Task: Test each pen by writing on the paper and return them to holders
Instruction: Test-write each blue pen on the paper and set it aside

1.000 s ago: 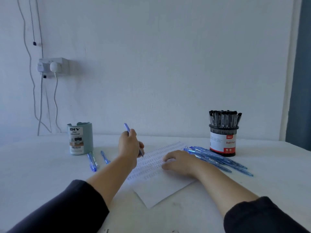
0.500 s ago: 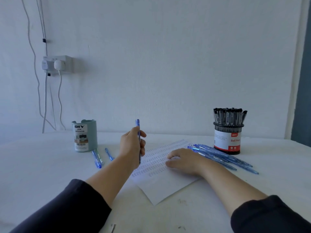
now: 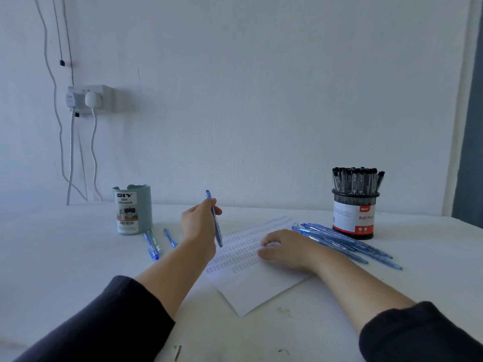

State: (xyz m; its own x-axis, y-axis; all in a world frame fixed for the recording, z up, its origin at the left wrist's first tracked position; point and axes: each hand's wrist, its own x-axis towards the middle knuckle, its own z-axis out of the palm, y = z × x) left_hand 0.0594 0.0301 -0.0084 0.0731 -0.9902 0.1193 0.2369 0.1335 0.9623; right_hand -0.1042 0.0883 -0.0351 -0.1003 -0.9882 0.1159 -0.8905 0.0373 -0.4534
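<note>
I see a plain white wall (image 3: pixel 261 100) behind a white table (image 3: pixel 65 257), with a double socket (image 3: pixel 90 99) and its cables hanging at the left. A dark strip at the far right edge is cut off; I cannot say what it is. My left hand (image 3: pixel 200 222) pinches a blue pen (image 3: pixel 214 218) between thumb and fingers, the pen standing nearly upright with its lower end just above the paper (image 3: pixel 256 273); whether the tip touches the sheet I cannot tell. My right hand (image 3: pixel 285 248) lies flat on the paper, fingers relaxed and spread. The rows of marks on the sheet are too small to read. Just right of that hand a bundle of blue pens (image 3: pixel 347 245) lies on the table, partly hidden by the wrist. Behind them stands a mesh holder (image 3: pixel 354 218) full of black pens (image 3: pixel 356 180). At the left stands a pale green holder (image 3: pixel 133 209); its inside is hidden. Three loose blue pens (image 3: pixel 154 244) lie in front of it.
</note>
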